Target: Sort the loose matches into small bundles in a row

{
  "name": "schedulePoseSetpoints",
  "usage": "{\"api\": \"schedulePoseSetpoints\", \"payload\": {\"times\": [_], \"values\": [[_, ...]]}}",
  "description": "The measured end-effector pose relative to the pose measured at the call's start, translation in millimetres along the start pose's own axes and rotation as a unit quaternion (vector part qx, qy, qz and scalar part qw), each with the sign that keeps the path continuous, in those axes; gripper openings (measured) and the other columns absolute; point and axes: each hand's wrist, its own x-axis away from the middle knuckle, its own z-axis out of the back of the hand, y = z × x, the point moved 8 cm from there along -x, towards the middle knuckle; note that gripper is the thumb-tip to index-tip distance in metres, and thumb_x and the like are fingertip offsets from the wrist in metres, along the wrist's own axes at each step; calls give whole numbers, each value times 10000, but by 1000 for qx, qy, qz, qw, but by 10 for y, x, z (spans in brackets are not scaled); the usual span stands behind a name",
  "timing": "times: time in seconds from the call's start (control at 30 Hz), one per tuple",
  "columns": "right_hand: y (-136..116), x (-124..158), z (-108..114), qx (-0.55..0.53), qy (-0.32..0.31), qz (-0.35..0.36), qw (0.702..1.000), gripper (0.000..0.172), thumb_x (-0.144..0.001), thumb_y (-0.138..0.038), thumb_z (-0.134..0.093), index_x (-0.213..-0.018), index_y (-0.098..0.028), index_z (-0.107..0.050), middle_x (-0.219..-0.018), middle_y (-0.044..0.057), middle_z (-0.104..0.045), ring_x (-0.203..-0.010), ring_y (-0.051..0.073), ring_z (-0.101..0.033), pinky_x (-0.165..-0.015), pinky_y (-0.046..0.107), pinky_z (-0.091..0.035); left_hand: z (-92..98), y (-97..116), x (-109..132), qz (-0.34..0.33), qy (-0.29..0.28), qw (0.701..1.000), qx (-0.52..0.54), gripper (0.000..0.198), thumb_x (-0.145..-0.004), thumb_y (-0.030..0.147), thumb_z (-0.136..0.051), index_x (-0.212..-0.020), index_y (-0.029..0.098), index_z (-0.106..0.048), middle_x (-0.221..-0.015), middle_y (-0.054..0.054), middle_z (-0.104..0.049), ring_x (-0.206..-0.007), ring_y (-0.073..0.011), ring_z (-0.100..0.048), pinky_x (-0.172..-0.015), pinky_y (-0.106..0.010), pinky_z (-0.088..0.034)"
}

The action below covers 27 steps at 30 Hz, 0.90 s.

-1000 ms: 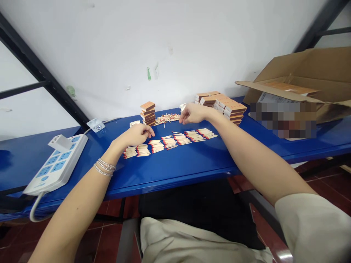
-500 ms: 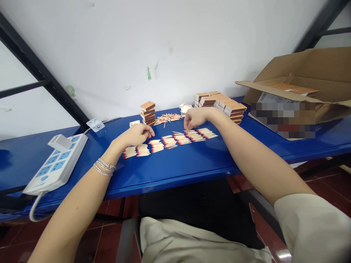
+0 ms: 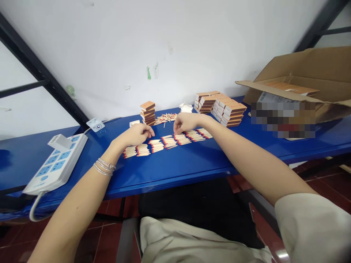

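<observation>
Red-tipped matches lie in a slanting row of several small bundles across the blue table. My right hand has its fingers pinched together at the top edge of one match bundle right of the middle; anything between the fingertips is hidden. My left hand hovers above the left bundles, near a match bundle, with loosely bent fingers apart and nothing in them. Behind the hands is a loose heap of matches, partly covered by my right hand.
A small stack of matchboxes stands behind my left hand. More stacked matchboxes and a white tray sit at the back right. An open cardboard box is far right. A power strip lies left.
My right hand has moved left along the row, from the bundle farther right to where a match lay apart above its bundle. My left hand has stayed in place.
</observation>
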Motion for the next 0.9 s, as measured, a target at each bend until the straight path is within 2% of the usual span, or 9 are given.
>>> {"api": "schedulePoseSetpoints", "payload": {"times": [0.07, 0.17, 0.27, 0.37, 0.43, 0.53, 0.6, 0.77, 0.9], "values": [[52, -2, 49, -15, 19, 6, 1000, 163, -704, -194, -689, -835, -165, -781, -806, 37, -750, -723, 155, -646, -705, 249, -467, -1, -6, -5, -1, 1, 1000, 2, 352, -725, 127, -434, -933, 147, -718, -851, -47, -738, -758, -174, -644, -681, -269, -481], [144, -49, 157, -18, 111, 4, 994, 221, -742, -199, -671, -934, -143, -766, -840, 54, -744, -725, 152, -632, -675, 243, -451, -5, -14, -11, 0, 0, 1000, 3, 353, -720, 129, -437, -933, 144, -718, -853, -50, -739, -766, -176, -646, -688, -271, -487], [104, -138, 141, 2, 184, 26, 983, 250, -790, -239, -648, -1005, -163, -751, -883, 56, -740, -733, 148, -617, -693, 246, -440, -7, -5, -13, -3, 0, 1000, 4, 357, -715, 130, -434, -930, 145, -719, -848, -47, -739, -770, -174, -646, -698, -269, -493], [-22, -234, 48, 27, 216, 32, 975, 254, -838, -363, -619, -953, -183, -756, -920, 66, -740, -794, 166, -628, -746, 255, -438, -6, -5, -12, -4, 3, 1000, 8, 361, -715, 134, -431, -930, 145, -720, -848, -46, -738, -763, -172, -643, -697, -268, -498], [-51, -272, 24, 47, 235, -9, 971, 319, -845, -447, -604, -885, -165, -749, -904, 92, -738, -822, 187, -636, -756, 264, -439, -7, -8, -12, -7, 3, 1000, 12, 359, -716, 134, -432, -931, 146, -720, -842, -46, -737, -752, -169, -641, -688, -265, -498], [-2, -288, 23, 57, 247, -93, 963, 401, -825, -527, -609, -831, -145, -731, -891, 128, -731, -816, 211, -640, -732, 276, -446, -5, -11, -11, -6, 2, 1000, 12, 352, -718, 131, -436, -926, 152, -719, -822, -41, -734, -738, -164, -639, -673, -258, -494], [17, -292, 34, 53, 256, -109, 959, 414, -832, -540, -595, -866, -149, -730, -915, 128, -728, -821, 214, -640, -724, 280, -448, 0, -2, -8, -3, 2, 1000, 8, 352, -717, 131, -437, -923, 152, -721, -816, -40, -733, -741, -165, -639, -674, -258, -494], [-134, -343, -21, 76, 237, -13, 968, 310, -848, -430, -601, -1056, -237, -726, -1022, 70, -714, -911, 211, -629, -790, 293, -430, 10, 29, 1, -2, -1, 1000, 6, 366, -717, 144, -435, -939, 135, -727, -836, -57, -732, -734, -179, -640, -688, -280, -503], [-174, -324, -26, 75, 221, -9, 972, 284, -845, -422, -603, -972, -211, -744, -969, 74, -721, -877, 202, -630, -803, 301, -435, 17, 31, 4, -7, 4, 1000, 7, 360, -711, 137, -440, -931, 141, -725, -848, -52, -733, -749, -171, -645, -712, -272, -505]]}}
